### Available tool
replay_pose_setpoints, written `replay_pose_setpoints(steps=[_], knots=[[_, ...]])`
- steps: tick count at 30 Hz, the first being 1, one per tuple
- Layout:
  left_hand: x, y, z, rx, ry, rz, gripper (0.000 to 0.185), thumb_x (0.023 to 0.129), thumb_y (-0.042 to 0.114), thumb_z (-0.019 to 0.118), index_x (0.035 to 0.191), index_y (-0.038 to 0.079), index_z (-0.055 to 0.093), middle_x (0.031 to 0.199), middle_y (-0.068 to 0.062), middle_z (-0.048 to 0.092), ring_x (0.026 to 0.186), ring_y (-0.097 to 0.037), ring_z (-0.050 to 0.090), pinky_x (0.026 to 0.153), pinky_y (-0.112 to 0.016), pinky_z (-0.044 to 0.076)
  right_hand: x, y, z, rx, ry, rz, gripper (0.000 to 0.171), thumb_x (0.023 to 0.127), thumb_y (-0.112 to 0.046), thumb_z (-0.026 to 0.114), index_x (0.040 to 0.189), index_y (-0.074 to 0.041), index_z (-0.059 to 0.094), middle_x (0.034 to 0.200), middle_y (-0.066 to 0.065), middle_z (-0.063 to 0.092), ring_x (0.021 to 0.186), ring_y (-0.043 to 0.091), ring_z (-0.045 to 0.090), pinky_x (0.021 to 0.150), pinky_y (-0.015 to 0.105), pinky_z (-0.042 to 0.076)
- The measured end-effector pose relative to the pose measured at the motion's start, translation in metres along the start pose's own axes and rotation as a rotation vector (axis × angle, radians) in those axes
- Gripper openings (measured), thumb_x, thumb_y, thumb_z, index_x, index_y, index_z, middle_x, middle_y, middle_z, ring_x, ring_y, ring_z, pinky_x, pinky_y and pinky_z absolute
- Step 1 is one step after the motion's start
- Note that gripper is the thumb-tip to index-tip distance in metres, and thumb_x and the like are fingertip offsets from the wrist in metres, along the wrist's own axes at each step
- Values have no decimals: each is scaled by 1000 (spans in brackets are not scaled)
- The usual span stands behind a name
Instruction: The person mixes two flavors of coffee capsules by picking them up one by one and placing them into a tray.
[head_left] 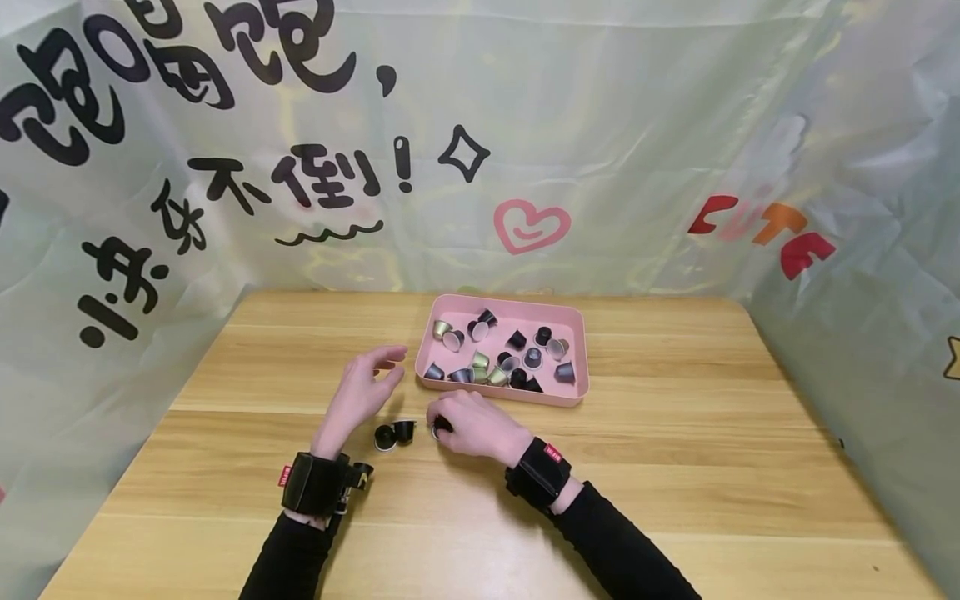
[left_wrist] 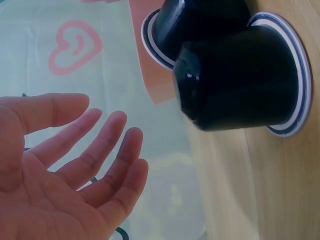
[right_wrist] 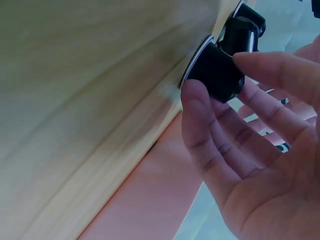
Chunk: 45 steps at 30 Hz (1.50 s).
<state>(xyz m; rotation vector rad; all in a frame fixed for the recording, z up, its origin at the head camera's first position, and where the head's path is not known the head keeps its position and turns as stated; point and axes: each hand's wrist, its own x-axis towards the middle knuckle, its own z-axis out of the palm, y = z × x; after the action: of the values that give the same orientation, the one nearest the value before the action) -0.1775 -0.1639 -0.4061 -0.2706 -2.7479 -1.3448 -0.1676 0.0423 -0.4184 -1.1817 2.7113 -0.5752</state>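
Capsule: black, small; we judge it light, thin-walled, easily dented.
Hold: by the tapered sides, above its rim.
Right hand: grip pinching it on the tabletop.
Left hand: fingers spread, holding nothing.

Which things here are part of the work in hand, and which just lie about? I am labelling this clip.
In hand:
right hand, fingers pinching a black capsule
left hand, open, holding nothing
two black capsules standing on the table
pink tray of mixed capsules

Lying about:
printed backdrop sheet
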Motion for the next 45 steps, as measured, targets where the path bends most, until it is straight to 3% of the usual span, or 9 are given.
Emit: replay_pose_setpoints(steps=[6,23,33,38,45], knots=[[0,1,0,-1,-4,-2,38,97,5,60,134,-1,60,131,-24,65,119,-41,62,110,-58,44,-6,4,1,-15,-2,-6,17,87,-3,70,101,-13,74,103,1,74,95,15,70,78,22,58],[-2,2,1,0,-41,13,40,97,6,59,136,-3,57,132,-25,64,118,-40,63,109,-58,45,-13,5,3,-4,5,-48,39,78,15,65,105,-11,74,106,3,70,96,15,67,83,21,57],[-3,4,8,8,-116,70,42,98,7,59,138,-3,55,126,-25,67,115,-40,65,104,-58,48,-20,5,1,51,26,-61,28,85,6,71,108,-10,73,107,3,69,98,15,67,88,24,57],[-6,4,11,11,-149,66,42,99,7,59,139,-4,54,124,-24,68,114,-40,65,101,-57,51,-24,4,-3,67,51,-73,26,87,2,71,109,-10,72,108,3,69,99,15,67,91,25,57],[-9,7,13,1,-179,65,44,98,7,60,141,-4,53,124,-22,68,115,-41,65,99,-55,54,-30,2,-14,84,120,-78,19,90,-7,72,109,-11,71,100,2,67,91,13,64,83,25,56]])
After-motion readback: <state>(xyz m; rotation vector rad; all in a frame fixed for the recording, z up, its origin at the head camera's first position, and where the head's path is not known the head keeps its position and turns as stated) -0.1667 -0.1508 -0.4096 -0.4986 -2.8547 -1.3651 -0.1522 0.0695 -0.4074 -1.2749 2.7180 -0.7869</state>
